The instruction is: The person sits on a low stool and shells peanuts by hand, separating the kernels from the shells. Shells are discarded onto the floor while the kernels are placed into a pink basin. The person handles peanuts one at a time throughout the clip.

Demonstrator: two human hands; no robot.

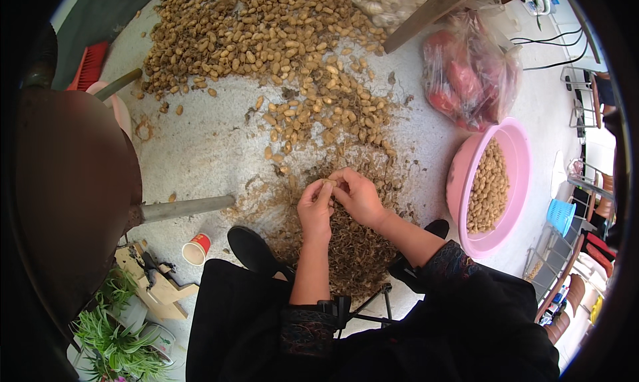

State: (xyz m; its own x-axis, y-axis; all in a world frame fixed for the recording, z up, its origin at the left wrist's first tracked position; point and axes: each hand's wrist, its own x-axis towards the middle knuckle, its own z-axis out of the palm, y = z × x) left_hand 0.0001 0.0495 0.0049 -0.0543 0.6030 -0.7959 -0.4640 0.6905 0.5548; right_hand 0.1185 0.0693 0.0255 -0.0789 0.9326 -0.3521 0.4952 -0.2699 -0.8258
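Observation:
My left hand [316, 207] and my right hand [358, 195] meet above the floor, fingertips touching. Between them they pinch a small peanut pod [329, 182], partly covered by the fingers. Beneath the hands and between my shoes spreads a heap of dry brown roots and stalk bits [357, 257]. Just beyond lies a small group of unshelled peanuts [324, 110], joining a large pile of peanuts [259, 32] with dirt and stems among them. To the right stands a pink plastic basin [516, 182] holding many peanuts [488, 190].
Clear plastic bags with red contents [464, 72] and pale round contents [387, 0] lie near a wooden leg [432, 15]. At left are a dark round object [75, 182] on metal legs, a paper cup [196, 249], cut boards [162, 297], a potted plant [120, 332] and a red brush [90, 65].

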